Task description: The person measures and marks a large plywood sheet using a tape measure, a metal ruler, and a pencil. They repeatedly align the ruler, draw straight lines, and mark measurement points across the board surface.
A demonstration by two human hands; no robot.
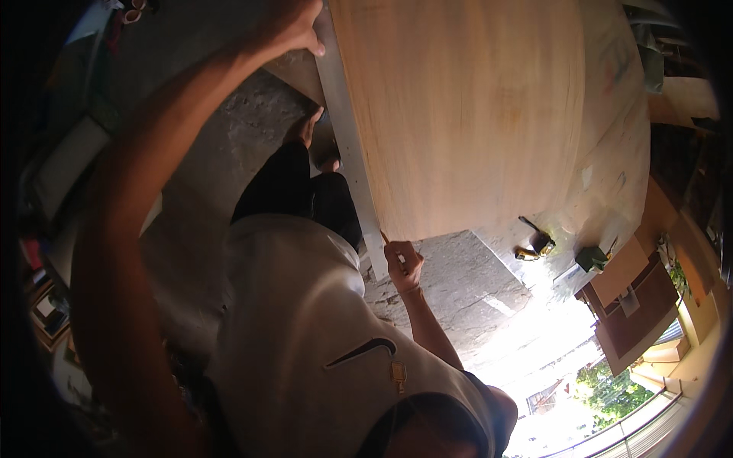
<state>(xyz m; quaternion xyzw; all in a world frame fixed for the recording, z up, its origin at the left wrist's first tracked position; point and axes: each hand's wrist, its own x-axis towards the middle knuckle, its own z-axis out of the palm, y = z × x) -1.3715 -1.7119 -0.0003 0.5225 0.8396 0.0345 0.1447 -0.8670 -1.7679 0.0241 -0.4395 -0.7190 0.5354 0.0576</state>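
Note:
A large plywood sheet (473, 114) lies in front of me on a worktable (611, 160). Along its left edge runs a long, pale, flat straightedge (353, 156). My left hand (296, 29) grips the far end of this strip, thumb on its side; the upper part of the hand is cut off by the frame. At the near end, my right hand (404, 264) is closed around a thin pencil (384, 237). Its tip points at the sheet's near left corner, beside the straightedge. Whether the tip touches the wood is too small to tell.
On the table's near right part lie a black and yellow tape measure (541, 243) and a dark green object (591, 259). Brown panels (637, 305) stand at the right. Concrete floor (229, 145) shows under and left of the table. Strong daylight glares at lower right.

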